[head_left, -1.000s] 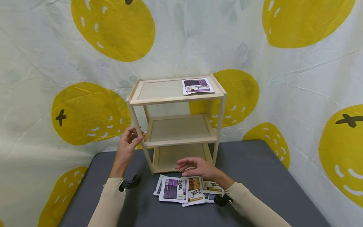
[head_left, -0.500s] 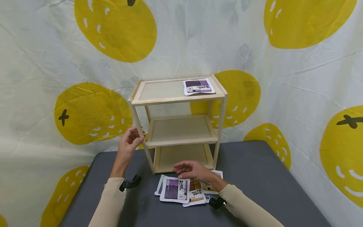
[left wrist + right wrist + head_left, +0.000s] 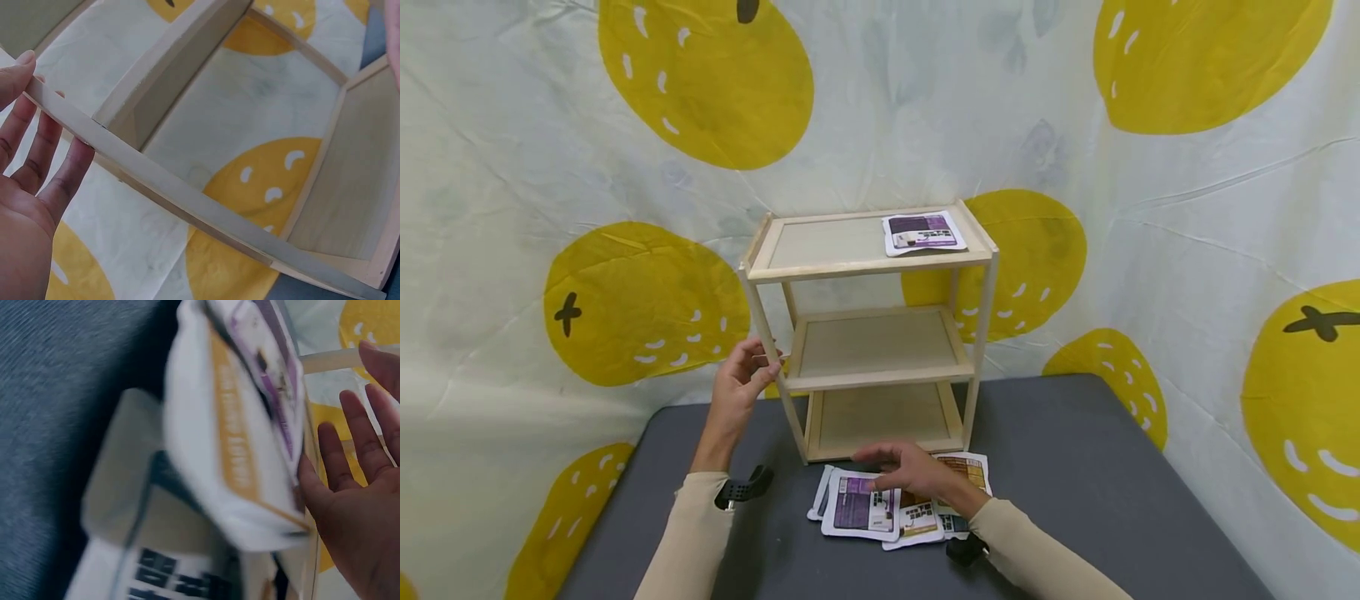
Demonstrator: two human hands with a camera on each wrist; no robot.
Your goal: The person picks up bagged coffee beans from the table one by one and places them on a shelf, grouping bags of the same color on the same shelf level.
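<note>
My left hand [image 3: 737,392] pinches the front left post [image 3: 187,182] of a small three-tier wooden shelf [image 3: 876,346], with the thumb on one side and fingertips on the other. Low over several flat printed pouches in front of the shelf is my right hand [image 3: 913,469], its fingers loosely extended and holding nothing. Among those pouches are a purple one [image 3: 853,504] at the left and a gold-brown one [image 3: 917,527] beside it. In the right wrist view, fingers reach past a blurred pouch with an orange stripe [image 3: 234,437]. Another purple pouch [image 3: 923,232] lies on the top tier, at the right.
The shelf stands on a dark grey table [image 3: 1060,483], towards its back edge. Behind and around hangs a pale cloth [image 3: 880,108] printed with large yellow fruit. The middle and bottom tiers show bare panels.
My right hand has shifted left and a little lower over the pouches, uncovering more of the rightmost pouch. My left hand keeps its hold on the post.
</note>
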